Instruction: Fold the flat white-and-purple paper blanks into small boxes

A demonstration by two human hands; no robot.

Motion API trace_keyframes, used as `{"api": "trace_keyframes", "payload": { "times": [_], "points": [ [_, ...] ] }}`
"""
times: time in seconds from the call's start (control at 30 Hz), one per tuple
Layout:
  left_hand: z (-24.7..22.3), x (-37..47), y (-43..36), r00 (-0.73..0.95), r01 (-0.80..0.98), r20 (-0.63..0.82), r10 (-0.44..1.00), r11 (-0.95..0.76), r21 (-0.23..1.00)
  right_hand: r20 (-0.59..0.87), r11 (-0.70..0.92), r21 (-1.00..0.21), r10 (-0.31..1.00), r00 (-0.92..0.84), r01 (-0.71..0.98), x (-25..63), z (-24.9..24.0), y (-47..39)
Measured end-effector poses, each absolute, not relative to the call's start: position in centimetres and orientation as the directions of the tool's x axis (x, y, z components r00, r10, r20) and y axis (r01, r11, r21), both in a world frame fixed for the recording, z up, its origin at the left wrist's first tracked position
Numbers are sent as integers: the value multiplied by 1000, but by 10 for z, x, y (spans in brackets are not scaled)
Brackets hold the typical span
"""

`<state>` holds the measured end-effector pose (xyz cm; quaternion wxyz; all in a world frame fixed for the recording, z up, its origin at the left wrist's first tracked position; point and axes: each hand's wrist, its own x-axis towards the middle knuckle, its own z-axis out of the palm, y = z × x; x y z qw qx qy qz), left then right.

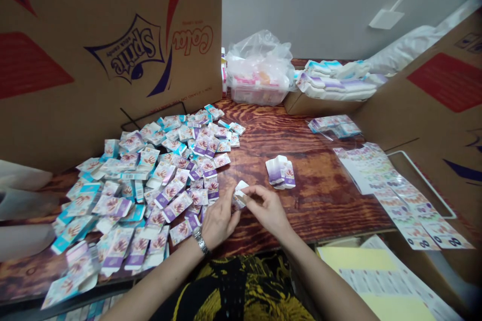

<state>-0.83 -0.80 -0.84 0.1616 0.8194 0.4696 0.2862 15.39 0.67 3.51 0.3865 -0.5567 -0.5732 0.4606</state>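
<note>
Both hands meet over the front of the wooden table. My left hand, with a watch at the wrist, is closed around a small white carton. The fingers of my right hand pinch the same carton from the right, near its upper end. Just behind my right hand lies a small stack of flat white and purple cartons. To the left spreads a large heap of small printed boxes in blue, purple and white, reaching close to my left hand.
A large brown carton stands at the left, another at the right. Behind are a clear plastic bag and an open box of packs. Printed sheets lie on the right; yellow and white papers sit at the front right.
</note>
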Motion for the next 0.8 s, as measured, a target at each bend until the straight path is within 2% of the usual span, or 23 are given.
{"api": "trace_keyframes", "payload": {
  "times": [0.07,0.17,0.43,0.6,0.7,0.8],
  "points": [
    [-9,-7,-8,404,685,309,861,-509,522,35,72,-894,995,-92,441,153,38,4],
    [-11,-5,-7,399,694,320,859,-512,507,141,189,-827,981,-130,530,149,42,-2],
    [-8,-2,-4,421,671,341,841,-541,506,142,170,-843,985,-95,510,144,34,-10],
    [-7,-5,-5,420,692,339,842,-539,480,163,249,-852,962,-219,460,148,36,-9],
    [1,-13,-8,435,768,293,851,-521,373,93,206,-893,955,-283,400,159,25,-1],
    [14,-29,-10,438,866,210,874,-473,163,71,168,-815,979,-192,554,173,4,8]
  ]
}}
